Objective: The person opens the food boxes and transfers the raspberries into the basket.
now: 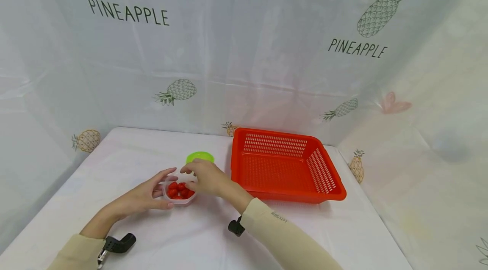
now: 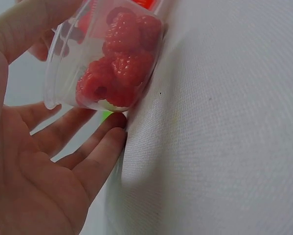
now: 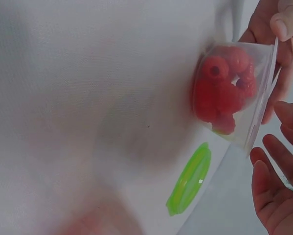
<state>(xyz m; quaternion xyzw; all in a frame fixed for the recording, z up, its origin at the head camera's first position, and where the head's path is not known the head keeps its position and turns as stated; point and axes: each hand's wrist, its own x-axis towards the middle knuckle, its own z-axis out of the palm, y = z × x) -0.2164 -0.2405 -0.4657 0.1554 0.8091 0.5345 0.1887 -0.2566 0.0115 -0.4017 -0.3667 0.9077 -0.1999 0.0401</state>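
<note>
A clear plastic container [image 1: 182, 200] with several raspberries [image 2: 122, 58] inside stands upright on the white-covered table, left of centre. Around its left side my left hand [image 1: 142, 194] holds it lightly, the thumb near the front and the fingers spread along the far side. My right hand [image 1: 209, 177] hovers at the container's right rim, fingers loosely bent with nothing seen between them. From the right wrist view, the right fingertips [image 3: 259, 156] come close to the rim. Just behind the container lies a bright green shallow round piece [image 1: 200, 156], partly covered by the right hand.
To the right, a red perforated plastic basket [image 1: 278, 172] sits on the table [image 1: 198, 240], near the right forearm. A white curtain [image 1: 244, 50] with pineapple prints hangs along the table's back and sides.
</note>
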